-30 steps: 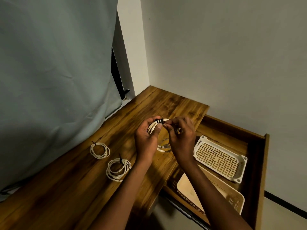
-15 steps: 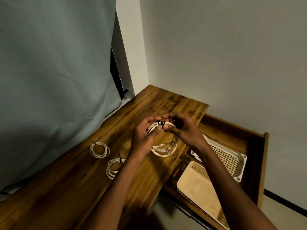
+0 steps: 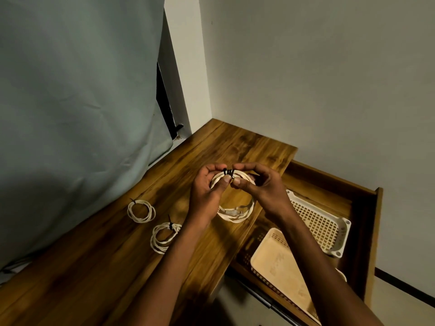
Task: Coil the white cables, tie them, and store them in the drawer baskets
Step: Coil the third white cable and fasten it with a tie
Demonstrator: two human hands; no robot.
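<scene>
Now you are tying: both your left hand [image 3: 207, 191] and right hand [image 3: 259, 187] pinch the coiled cable [image 3: 235, 215] at its black tie [image 3: 228, 172], twelve o'clock; next, cinch it.

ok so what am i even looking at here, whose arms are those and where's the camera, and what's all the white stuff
There is no machine here: the arms belong to a person, and the single camera sits on their head, looking forward and down, so you see the scene as they do. The left hand and right hand together hold a coiled white cable above a wooden tabletop, pinching a black tie wrapped around the top of the coil. Two more white coils, each with a black tie, lie on the wood: the far coil and the near coil. To the right is an open drawer holding a mesh basket and a second basket nearer you.
</scene>
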